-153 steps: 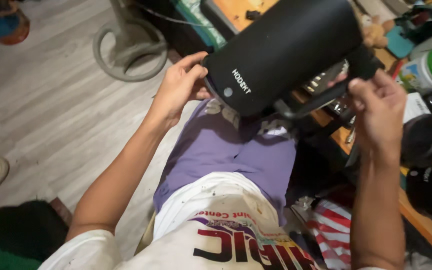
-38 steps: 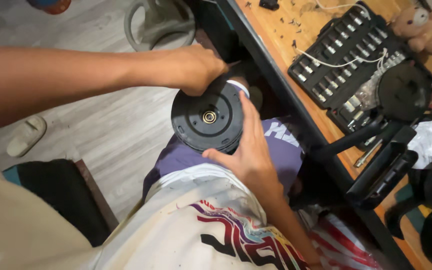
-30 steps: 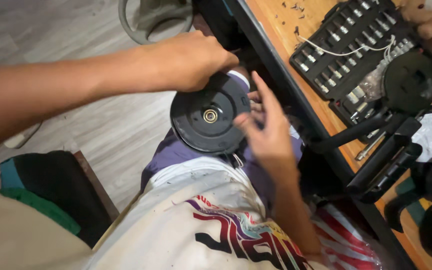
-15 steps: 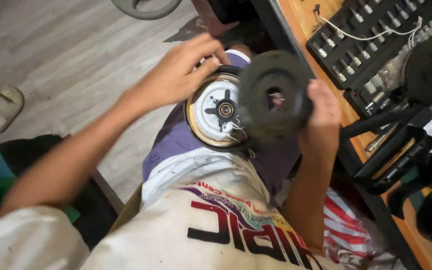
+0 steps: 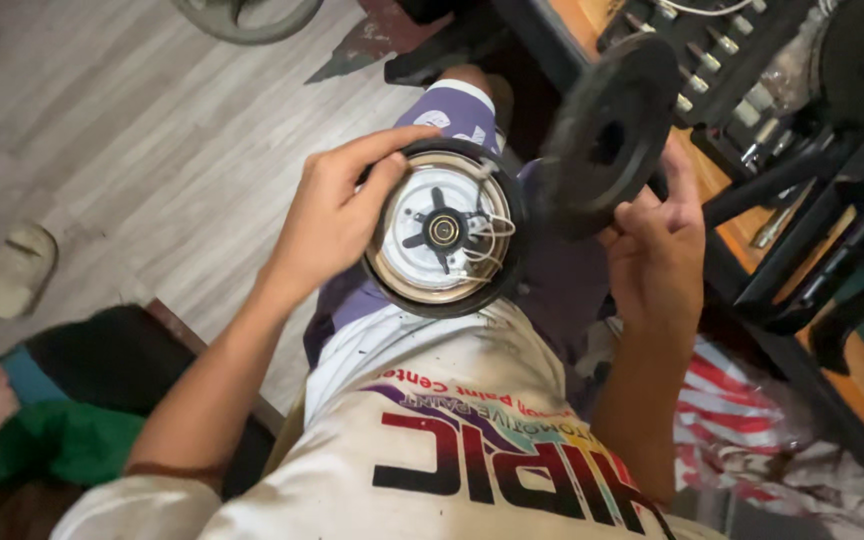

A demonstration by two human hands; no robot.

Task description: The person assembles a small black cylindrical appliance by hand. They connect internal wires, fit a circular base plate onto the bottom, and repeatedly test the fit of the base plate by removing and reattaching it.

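Head view, looking straight down at our own lap: we are sitting over a pale grey plank floor [image 5: 132,130], wearing a stained white printed shirt [image 5: 432,440] and purple shorts [image 5: 452,112]. At lower left, dark and green cloth [image 5: 62,440] is lying by a seat edge; further out, one beige slipper [image 5: 20,268] is resting on the planks.

We are counting two round parts in hand. One is the black cylindrical appliance body [image 5: 447,228], standing end-up on our lap and showing its open underside: a white inner plate with a black cross-shaped hub and thin white wires. Our left hand [image 5: 337,215] is gripping its rim, fingers curled over the top edge and thumb lying on the white plate. The other is the black round base cover [image 5: 607,135], lifted clear and tilted just to the right of the body. Our right hand [image 5: 657,250] is closing on its lower edge, index finger pointing up beside it.

Beyond the knees, an orange wooden workbench [image 5: 852,385] is running along the right, carrying one open black socket set case [image 5: 722,70] and black handled tools [image 5: 812,250]. At the top edge, one round fan base [image 5: 242,15] is standing on the floor.
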